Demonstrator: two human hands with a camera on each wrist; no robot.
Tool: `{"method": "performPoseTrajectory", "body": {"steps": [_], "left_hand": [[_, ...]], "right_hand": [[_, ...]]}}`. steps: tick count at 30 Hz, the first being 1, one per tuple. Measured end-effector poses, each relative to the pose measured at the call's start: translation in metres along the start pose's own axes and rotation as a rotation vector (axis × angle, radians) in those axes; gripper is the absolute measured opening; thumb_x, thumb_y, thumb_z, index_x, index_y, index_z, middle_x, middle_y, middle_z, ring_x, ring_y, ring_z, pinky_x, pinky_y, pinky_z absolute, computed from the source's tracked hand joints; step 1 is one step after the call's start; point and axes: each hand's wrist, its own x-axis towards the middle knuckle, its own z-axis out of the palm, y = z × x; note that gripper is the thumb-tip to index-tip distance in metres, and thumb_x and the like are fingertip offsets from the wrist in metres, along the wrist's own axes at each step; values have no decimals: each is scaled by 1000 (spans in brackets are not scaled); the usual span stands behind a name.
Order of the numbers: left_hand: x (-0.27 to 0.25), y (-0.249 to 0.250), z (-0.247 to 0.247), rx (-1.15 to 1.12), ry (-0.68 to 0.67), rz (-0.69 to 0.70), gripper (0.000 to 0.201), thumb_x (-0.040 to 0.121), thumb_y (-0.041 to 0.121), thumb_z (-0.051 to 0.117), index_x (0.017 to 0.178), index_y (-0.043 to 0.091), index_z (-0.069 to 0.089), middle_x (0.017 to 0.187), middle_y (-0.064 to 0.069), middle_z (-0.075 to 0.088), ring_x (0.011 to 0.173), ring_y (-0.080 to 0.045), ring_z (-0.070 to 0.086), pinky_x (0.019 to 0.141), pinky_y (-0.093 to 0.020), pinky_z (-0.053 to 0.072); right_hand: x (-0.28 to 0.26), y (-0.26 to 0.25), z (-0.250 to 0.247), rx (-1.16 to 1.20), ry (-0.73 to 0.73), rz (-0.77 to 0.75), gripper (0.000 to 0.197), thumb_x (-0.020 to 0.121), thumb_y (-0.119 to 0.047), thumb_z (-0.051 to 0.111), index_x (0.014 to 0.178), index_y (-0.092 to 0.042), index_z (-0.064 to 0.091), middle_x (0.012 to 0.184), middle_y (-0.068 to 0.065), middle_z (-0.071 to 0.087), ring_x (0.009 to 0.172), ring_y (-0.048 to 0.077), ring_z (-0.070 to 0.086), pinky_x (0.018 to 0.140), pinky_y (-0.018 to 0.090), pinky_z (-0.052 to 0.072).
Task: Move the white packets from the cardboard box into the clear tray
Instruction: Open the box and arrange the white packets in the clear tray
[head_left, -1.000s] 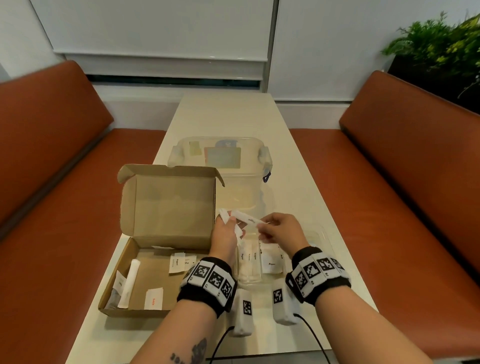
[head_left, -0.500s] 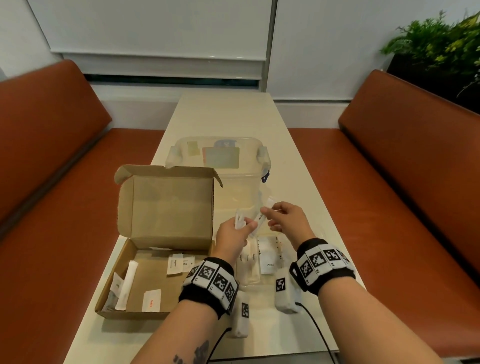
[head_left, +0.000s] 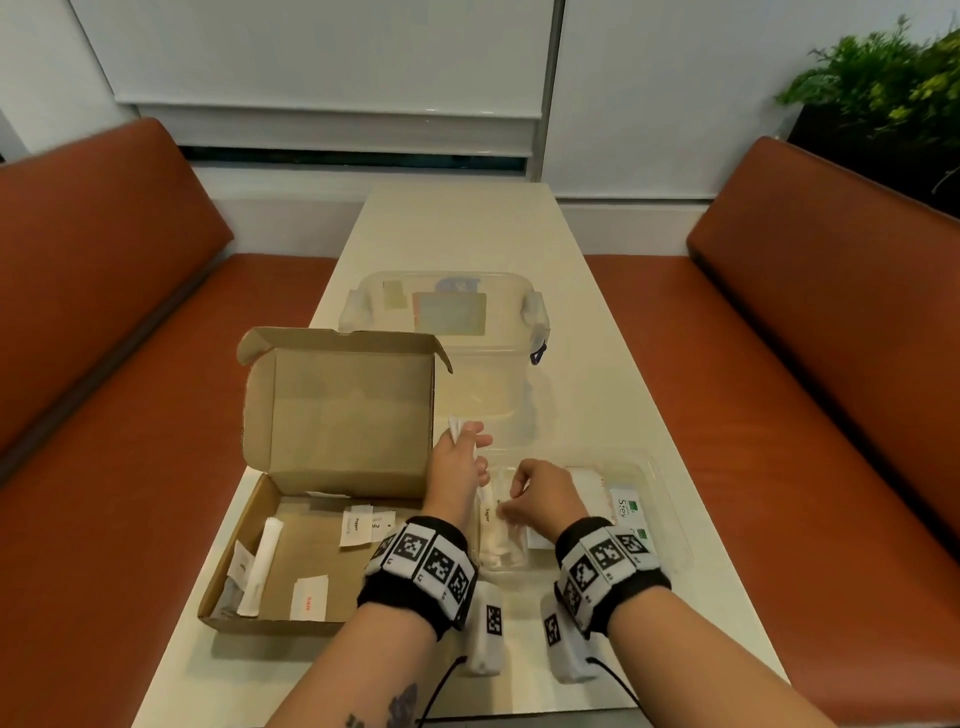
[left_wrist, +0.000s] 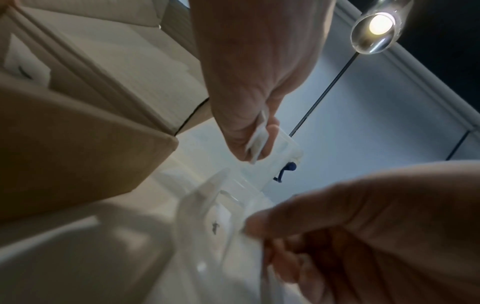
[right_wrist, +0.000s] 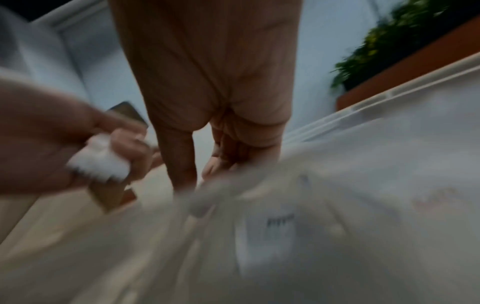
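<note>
Head view: left hand (head_left: 457, 475) pinches small white paper packets (head_left: 456, 429) at frame centre, above the clear plastic tray (head_left: 670, 525).
Right hand (head_left: 540, 499), fingers curled, reaches into the tray; whether it holds anything cannot be told.

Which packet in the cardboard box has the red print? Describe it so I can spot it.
Start at the open cardboard box on the table's left side. Look at its floor by the near wall: a flat white packet lies there, right of the long paper tube. Only this one carries red lettering.
</note>
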Motion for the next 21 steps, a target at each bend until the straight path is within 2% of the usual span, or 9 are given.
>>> {"method": "performPoseTrajectory", "body": {"steps": [3,6,9,11,16,19,21], "left_hand": [[0,-1,-2,-10,2,-12,20,100,18,41,109,8,55,93,-3,59,52,-9,36,46,-18,33],[0,-2,-1,-29,-5,-32,21,99,19,41,110,8,56,94,-5,61,53,-9,40,46,-19,36],[0,-2,0,-44,-16,-40,21,99,18,42,110,9,57,94,-7,63,57,-13,47,52,-23,42],[-1,-2,1,-53,-21,-34,20,99,17,43,109,8,57,92,-6,63,60,-14,53,54,-23,47],[0,-1,3,-138,-34,-53,18,98,13,45,108,2,55,89,-12,61,65,-18,60,55,-22,54],[0,-2,3,-120,-46,-49,18,98,13,44,108,2,55,98,-14,63,81,-21,65,67,-25,53],[-1,-2,3,-116,-62,-50,19,99,12,42,108,3,56,105,-14,63,94,-22,64,79,-27,51]], "right_hand": [[0,-2,4,-97,18,-68,29,71,0,66,66,-17,43,68,-2,52,69,17,52,61,25,43],[0,-1,1,-161,1,-115,21,72,-3,69,80,-14,53,74,-2,49,74,18,50,63,25,38],[1,1,-2,-243,-46,-123,37,73,-11,76,107,-16,62,94,0,51,92,19,55,77,27,44],[1,2,-3,-274,-66,-118,43,73,-13,77,113,-18,63,110,4,52,104,20,55,88,29,46],[2,3,-3,-326,-69,-111,43,74,-17,78,114,-19,65,118,6,51,107,22,55,93,30,44],[1,4,-4,-353,-88,-120,40,75,-18,76,114,-19,65,115,5,51,106,22,55,92,30,44],[1,4,-7,-258,-24,-129,28,81,-16,69,109,-16,66,105,4,56,96,20,57,87,30,47]]}}
